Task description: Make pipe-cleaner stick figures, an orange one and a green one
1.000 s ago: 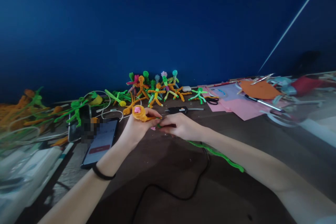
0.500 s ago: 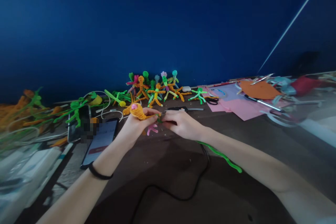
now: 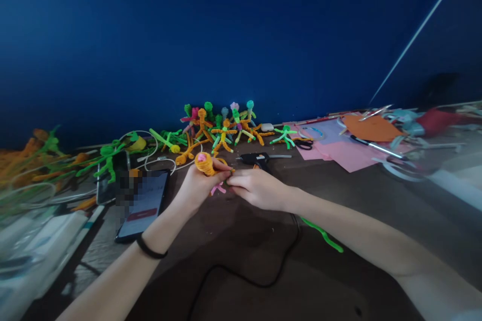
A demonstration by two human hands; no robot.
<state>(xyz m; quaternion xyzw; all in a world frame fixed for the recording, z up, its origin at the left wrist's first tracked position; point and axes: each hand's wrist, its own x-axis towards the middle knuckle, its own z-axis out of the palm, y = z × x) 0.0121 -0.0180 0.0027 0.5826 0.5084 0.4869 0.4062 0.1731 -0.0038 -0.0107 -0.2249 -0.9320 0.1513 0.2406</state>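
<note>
Now the orange figure is standing more upright in the left hand, above the surface, the fingers clamping it. The right hand's fingers are pinching a green piece beside it. Less green strand is showing past the forearm, perhaps being drawn in. Beyond, the glue gun is lying clearer; the phone's screen writing is staying unreadable, and no brand is showing.

At centre, the orange figure is partly hidden by the left hand; the green bit seemingly pinched by the right hand is too small to be identified. At far left, orange pieces are blurred.
</note>
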